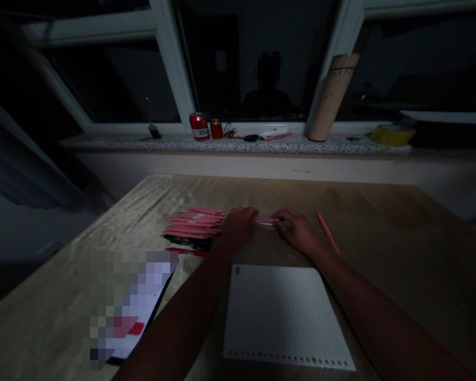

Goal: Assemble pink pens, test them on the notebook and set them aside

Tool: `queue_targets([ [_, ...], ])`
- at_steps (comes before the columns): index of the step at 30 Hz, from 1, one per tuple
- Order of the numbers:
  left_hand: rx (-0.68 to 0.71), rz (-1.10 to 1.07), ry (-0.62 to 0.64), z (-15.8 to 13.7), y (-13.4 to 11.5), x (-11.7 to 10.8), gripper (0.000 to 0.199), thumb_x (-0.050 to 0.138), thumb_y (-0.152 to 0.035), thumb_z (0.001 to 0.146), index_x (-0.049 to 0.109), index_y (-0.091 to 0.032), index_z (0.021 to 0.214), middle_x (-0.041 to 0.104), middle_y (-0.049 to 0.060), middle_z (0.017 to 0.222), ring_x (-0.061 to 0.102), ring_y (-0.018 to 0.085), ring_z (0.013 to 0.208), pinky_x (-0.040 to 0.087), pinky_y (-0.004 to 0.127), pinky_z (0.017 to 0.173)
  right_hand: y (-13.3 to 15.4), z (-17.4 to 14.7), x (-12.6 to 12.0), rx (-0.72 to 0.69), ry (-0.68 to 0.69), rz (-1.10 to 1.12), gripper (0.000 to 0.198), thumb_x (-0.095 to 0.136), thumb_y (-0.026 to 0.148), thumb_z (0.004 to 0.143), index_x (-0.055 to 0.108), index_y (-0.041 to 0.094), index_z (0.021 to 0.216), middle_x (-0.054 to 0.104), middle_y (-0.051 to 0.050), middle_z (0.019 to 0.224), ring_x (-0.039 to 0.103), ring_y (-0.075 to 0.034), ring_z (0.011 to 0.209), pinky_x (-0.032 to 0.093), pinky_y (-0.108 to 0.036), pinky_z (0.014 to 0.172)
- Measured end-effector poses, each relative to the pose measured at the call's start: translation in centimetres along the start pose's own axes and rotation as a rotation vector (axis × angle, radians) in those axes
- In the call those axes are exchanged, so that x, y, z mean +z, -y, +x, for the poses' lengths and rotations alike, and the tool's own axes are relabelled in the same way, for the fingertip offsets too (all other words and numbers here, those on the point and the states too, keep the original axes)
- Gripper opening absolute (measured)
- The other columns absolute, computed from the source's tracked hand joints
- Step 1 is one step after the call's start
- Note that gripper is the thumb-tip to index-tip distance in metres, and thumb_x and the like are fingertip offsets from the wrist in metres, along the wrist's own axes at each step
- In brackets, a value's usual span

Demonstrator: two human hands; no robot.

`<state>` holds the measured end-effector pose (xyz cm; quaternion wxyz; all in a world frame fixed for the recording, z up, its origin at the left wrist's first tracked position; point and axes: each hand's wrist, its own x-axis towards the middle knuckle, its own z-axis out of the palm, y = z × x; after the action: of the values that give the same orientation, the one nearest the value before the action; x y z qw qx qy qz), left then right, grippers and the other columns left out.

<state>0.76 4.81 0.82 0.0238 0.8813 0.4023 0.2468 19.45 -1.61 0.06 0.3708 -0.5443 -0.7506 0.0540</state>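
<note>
the left hand (241, 222) and the right hand (295, 228) each pinch one end of a thin pink and white pen (267, 220), low over the tan cloth-topped desk (384, 217). the step seems to be working on that pen, so the next move calls for a steady grip. a pile of slim pink pens (194, 225) lies beside the left hand, and a loose pink pen (327, 233) lies past the right.
</note>
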Motion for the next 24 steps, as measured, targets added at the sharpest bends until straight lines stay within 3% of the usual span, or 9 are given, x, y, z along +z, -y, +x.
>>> queue_targets([
  [7, -0.058, -0.027, -0.009, 0.01, 0.62, -0.35, 0.023, 0.04, -0.022, 0.087, 0.061, -0.019, 0.097, 0.067, 0.004, 0.096, 0.058, 0.017, 0.089, 0.04, 0.032, 0.084, -0.11, -0.01, 0.07, -0.015, 0.03, -0.014, 0.015, 0.049, 0.016, 0.082, 0.063, 0.017, 0.088, 0.063, -0.007, 0.088, 0.057, -0.017, 0.083, 0.044, -0.03, 0.076],
  [13, -0.091, -0.027, 0.003, -0.06, 0.97, -0.65, 0.022, 0.043, -0.02, 0.083, 0.062, -0.018, 0.092, 0.068, 0.004, 0.088, 0.06, 0.017, 0.083, 0.042, 0.031, 0.081, -0.46, -0.09, 0.28, 0.007, 0.056, -0.023, 0.015, 0.05, 0.016, 0.082, 0.063, 0.018, 0.088, 0.062, -0.006, 0.087, 0.058, -0.017, 0.081, 0.045, -0.029, 0.073],
  [24, 0.056, 0.028, 0.094, -0.36, 0.74, -0.51, 0.018, 0.052, -0.018, 0.071, 0.06, -0.019, 0.088, 0.064, 0.004, 0.09, 0.055, 0.021, 0.089, 0.04, 0.035, 0.08, 0.03, -0.11, 0.03, -0.015, 0.072, -0.036, 0.015, 0.049, 0.016, 0.082, 0.063, 0.017, 0.088, 0.062, -0.007, 0.086, 0.057, -0.017, 0.079, 0.044, -0.028, 0.071],
])
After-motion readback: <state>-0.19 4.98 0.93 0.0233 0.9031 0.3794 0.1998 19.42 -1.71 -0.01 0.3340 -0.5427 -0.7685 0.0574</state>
